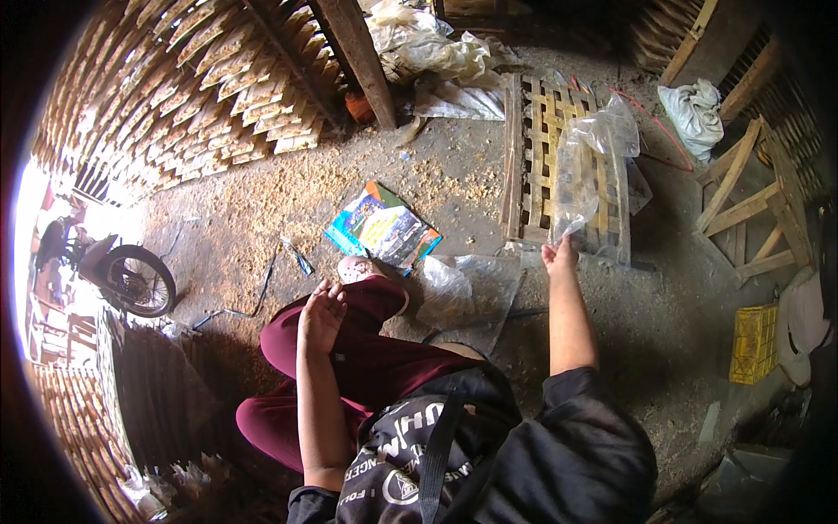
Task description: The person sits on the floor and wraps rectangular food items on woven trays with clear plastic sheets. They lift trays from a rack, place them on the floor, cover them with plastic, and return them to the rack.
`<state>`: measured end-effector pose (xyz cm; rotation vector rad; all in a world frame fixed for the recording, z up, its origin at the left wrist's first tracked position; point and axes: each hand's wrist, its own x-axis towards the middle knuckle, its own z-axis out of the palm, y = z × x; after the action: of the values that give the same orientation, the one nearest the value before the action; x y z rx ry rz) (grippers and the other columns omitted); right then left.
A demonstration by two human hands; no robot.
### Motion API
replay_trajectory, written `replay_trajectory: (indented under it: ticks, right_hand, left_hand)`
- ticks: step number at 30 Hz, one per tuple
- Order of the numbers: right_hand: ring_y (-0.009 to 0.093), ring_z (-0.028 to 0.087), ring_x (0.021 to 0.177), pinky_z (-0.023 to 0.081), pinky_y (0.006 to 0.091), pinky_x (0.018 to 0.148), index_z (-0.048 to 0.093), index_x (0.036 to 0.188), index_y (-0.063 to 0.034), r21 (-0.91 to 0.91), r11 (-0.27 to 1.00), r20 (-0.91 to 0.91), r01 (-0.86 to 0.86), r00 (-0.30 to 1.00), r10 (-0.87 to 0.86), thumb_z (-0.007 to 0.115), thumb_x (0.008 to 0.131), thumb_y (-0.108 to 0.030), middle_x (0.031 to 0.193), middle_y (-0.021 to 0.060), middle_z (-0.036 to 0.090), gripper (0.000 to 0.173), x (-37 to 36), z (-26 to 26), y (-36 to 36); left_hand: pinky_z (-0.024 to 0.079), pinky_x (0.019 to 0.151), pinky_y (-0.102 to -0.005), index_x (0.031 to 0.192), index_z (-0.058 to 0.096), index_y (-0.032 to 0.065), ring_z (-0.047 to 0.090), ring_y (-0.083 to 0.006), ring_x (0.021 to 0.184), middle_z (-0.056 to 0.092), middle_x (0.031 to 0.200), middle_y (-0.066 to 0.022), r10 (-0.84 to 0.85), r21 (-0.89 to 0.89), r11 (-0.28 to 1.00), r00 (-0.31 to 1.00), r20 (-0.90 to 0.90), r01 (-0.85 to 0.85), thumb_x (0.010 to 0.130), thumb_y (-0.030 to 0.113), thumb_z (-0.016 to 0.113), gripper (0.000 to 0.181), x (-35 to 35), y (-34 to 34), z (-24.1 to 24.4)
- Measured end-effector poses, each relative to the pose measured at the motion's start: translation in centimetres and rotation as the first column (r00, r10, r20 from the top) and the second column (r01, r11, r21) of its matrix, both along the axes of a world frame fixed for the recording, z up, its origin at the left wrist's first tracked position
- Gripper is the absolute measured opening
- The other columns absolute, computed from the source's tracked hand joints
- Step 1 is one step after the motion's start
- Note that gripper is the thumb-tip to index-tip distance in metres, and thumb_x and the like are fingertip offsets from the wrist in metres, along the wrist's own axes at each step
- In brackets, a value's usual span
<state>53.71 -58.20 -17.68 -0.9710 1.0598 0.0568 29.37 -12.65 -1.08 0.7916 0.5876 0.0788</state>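
Observation:
A clear plastic bag (579, 177) is pinched at its lower end between the fingers of my right hand (561, 255). The bag extends away from me over a slatted, woven bamboo panel (540, 157) on the floor. My left hand (322, 316) is raised above my crossed legs, palm turned up, fingers loosely bent and nothing in it. A printed, colourful plastic sheet or sack (389, 226) lies on the ground beyond my foot. Closer to me, more clear plastic (468, 295) rests on the floor beside my knee.
Stacked wooden or bamboo slats (216, 85) rise at the upper left near a wooden post (360, 62). A motorcycle (134, 281) stands at the left. On the right are a timber frame (746, 203), a white sack (694, 114) and a yellow crate (753, 344). Wood shavings litter the floor.

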Motion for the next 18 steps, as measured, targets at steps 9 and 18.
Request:
replay_trajectory:
  ticks: [9,18]
  right_hand:
    - [0.028,0.061,0.077,0.046,0.0393,0.068,0.057,0.100,0.0046,-0.750,0.539,-0.328,-0.383,0.923,0.199,0.042,0.085,-0.057,0.097,0.0218,0.062,0.065,-3.7,5.3,-7.9]
    - [0.037,0.046,0.111,0.037,0.0467,0.090,0.051,0.120,-0.0108,-0.983,-0.073,-0.175,-0.168,0.979,0.103,0.048,0.082,-0.058,0.114,0.0210,0.053,0.061,0.3,12.0,-4.7]
  left_hand:
    - [0.046,0.082,-0.0330,0.119,0.044,0.0072,0.057,-0.0202,0.095,0.058,0.108,-0.0094,0.024,-0.004,1.000,0.999,0.044,-0.024,0.088,0.016,0.046,0.032,-0.7,-0.2,-0.1]
    - [0.046,0.084,-0.0342,0.118,0.046,0.0096,0.057,-0.0206,0.096,0.058,0.109,-0.0087,0.097,-0.010,0.995,0.995,-0.002,-0.097,0.087,0.016,0.047,0.031,-3.7,1.7,-1.5]
